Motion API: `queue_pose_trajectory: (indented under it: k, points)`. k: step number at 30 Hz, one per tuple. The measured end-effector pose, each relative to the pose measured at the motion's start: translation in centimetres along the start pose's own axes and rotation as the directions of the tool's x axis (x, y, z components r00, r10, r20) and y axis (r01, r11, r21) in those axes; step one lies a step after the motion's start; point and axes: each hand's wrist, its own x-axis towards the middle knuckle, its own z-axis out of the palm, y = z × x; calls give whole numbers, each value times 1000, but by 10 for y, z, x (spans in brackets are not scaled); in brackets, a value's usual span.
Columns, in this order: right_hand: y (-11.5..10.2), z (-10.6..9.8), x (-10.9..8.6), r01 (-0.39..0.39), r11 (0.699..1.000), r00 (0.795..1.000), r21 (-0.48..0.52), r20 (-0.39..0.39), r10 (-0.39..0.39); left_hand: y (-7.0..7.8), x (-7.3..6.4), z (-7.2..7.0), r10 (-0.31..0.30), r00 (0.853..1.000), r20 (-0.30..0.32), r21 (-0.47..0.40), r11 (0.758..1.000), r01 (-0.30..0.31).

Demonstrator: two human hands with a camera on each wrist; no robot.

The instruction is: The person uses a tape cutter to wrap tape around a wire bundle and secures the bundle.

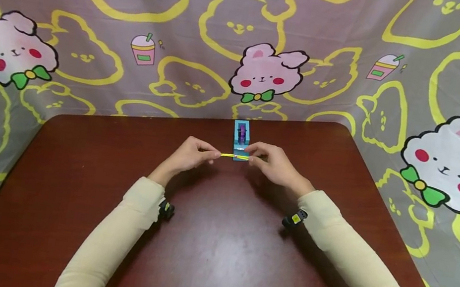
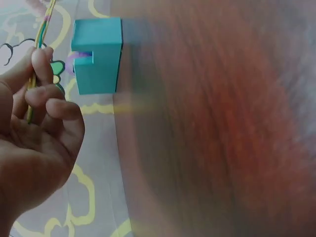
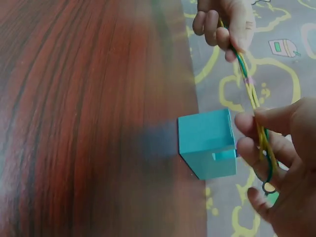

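Observation:
Between both hands stretches a thin bundle of yellow and green wires, roughly level across the head view. My left hand pinches its left part between thumb and fingertips. The right part is pinched by my right hand, and its wire ends run along the fingers in the right wrist view. A small purple band sits round the bundle between the hands. Just beyond and beneath it stands a teal tape dispenser with a purple roll in it; the wires overlap its near end in the head view.
The dispenser stands on a dark red-brown wooden table, toward its far edge. A cloth curtain with bunny and yellow outline prints hangs behind and along the sides. Each wrist wears a small black camera.

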Motion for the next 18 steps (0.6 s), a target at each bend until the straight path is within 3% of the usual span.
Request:
queue_pose_trajectory:
  k: [2,4,9,14,18]
  points:
    - [0,0,-2,79,994,997,-73,-4,-79,2,-3,1,5,1000,-24,-8,1000,-5]
    - [0,2,-3,161,970,987,-183,-3,-164,4,-5,2,3,999,-46,-23,1000,-4]
    - [1,10,-4,327,842,933,-429,7,-359,2,-7,5,-9,996,-91,-82,997,2]
    - [1,13,-2,394,723,881,-568,10,-473,6,-13,6,-14,995,-100,-129,992,1]
    - [0,14,-1,407,687,867,-602,17,-498,7,-16,8,-7,994,-108,-133,991,-7]
